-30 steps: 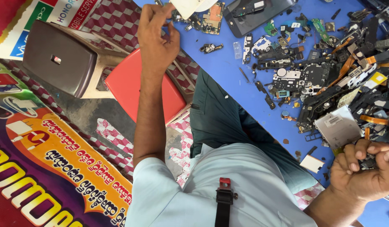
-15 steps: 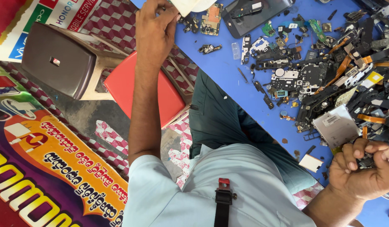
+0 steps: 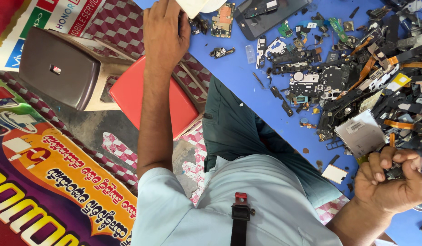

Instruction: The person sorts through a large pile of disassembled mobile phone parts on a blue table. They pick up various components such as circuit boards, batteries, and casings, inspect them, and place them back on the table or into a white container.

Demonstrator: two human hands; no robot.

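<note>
Compared with a moment ago, the left hand [image 3: 165, 34] has reached further out, its fingers now closed on the edge of a white object [image 3: 197, 6] just beyond them, while the right hand [image 3: 392, 182] stays curled into a fist around a small dark part [image 3: 395, 172] beside the heap of phone parts [image 3: 370, 77].

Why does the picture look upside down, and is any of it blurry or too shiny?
Head view: the camera looks straight down, so the blue table sits at the top; daylight is bright and even, shadows soft, no strong glare; the left hand and right hand look sharp; the edges bend slightly.
</note>
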